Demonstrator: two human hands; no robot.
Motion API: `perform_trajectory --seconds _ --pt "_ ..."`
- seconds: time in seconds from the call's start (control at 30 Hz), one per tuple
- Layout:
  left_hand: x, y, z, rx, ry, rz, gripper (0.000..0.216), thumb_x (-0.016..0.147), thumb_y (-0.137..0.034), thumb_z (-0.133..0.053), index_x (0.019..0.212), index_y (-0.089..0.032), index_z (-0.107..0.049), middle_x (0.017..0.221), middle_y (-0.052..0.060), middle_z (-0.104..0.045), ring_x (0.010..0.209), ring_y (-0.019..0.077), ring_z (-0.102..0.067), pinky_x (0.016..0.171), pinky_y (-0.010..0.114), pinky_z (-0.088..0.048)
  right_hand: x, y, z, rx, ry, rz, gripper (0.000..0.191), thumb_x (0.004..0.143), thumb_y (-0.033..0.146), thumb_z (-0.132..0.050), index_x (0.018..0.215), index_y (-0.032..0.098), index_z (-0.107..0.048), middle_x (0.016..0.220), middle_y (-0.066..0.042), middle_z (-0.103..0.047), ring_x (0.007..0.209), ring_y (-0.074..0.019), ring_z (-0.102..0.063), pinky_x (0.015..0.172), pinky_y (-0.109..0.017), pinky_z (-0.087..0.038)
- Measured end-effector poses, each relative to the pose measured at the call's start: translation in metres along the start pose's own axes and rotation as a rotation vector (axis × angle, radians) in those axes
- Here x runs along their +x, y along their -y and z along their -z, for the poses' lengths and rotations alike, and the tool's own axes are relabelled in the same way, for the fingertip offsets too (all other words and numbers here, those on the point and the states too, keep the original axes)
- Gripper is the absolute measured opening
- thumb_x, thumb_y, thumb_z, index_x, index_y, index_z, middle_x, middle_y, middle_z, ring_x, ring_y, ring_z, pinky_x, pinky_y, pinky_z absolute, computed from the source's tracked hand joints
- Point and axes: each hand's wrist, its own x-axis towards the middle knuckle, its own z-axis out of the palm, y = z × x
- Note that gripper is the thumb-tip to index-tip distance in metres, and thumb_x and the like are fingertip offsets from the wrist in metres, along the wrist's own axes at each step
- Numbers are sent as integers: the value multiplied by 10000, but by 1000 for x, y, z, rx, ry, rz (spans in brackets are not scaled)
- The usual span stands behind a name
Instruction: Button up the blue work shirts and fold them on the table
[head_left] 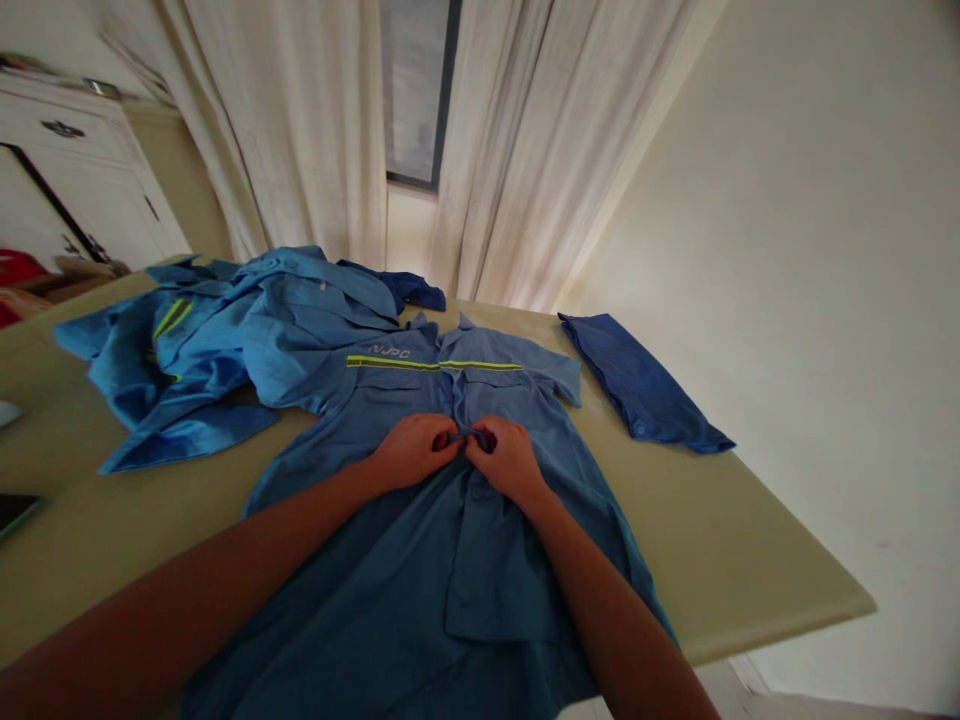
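A blue short-sleeved work shirt (375, 590) lies spread face up in front of me, its collar at the far end and a yellow reflective stripe across the chest. My left hand (416, 450) pinches the shirt's front placket around mid-chest. Close beside it, my right hand (506, 455) pinches the same placket from the other side, and a bit of fabric is bunched up between the fingertips. Whether a button sits between the fingers is hidden. Below the hands the front flap hangs loose over the lower part of the shirt.
A heap of blue work shirts (262, 310) lies on the table (750, 560) at the left, with darker blue cloth (416, 289) behind it. Folded navy trousers or cloth (637, 385) rest at the right. A dark phone-like object (15, 510) is at the left edge. Curtains (315, 130) hang behind.
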Motion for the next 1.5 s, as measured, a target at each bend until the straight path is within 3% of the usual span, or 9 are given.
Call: perform_trajectory --seconds 0.37,0.6,0.9,1.13,1.33,1.5 --pt "-1 1 -2 -9 -90 8 222 924 -408 -604 873 -199 -660 710 -16 -604 649 146 -552 620 267 -354 1 -6 0 35 27 11 102 824 183 -617 888 188 -696 686 22 -614 618 -127 -515 622 -236 -345" --pt "0 3 1 -51 -46 -59 152 921 -290 -553 851 -189 -641 722 -15 -559 647 141 -522 618 269 -354 0 -7 1 73 69 27 106 872 191 -612 918 185 -707 692 21 -619 623 -128 -522 625 -238 -350" --pt "0 7 1 -5 -26 -87 154 937 -275 -549 838 -192 -632 733 -14 -561 645 140 -518 614 271 -350 -2 -3 -1 -31 53 60 114 917 210 -590 937 201 -702 783 -11 -669 689 -151 -567 679 -258 -372" --pt "-4 -4 -1 79 66 -190 198 958 -256 -535 1067 -243 -701 845 10 -665 738 169 -602 721 288 -431 7 -23 -5 71 -32 -47 165 950 291 -519 877 205 -639 704 4 -628 640 -156 -565 635 -264 -357" --pt "15 25 2 176 -167 -21 214 957 -252 -484 1043 -200 -672 969 73 -685 941 238 -636 886 364 -486 12 -38 -4 248 -115 -143 222 944 395 -467 852 224 -573 700 10 -611 640 -171 -558 629 -272 -393" --pt "34 49 13 349 -212 -9 280 989 -252 -427 1070 -191 -688 1060 96 -688 1010 247 -628 933 384 -479 5 -13 7 109 -157 -106 269 939 433 -522 1089 211 -545 704 31 -600 625 -171 -567 639 -275 -402"
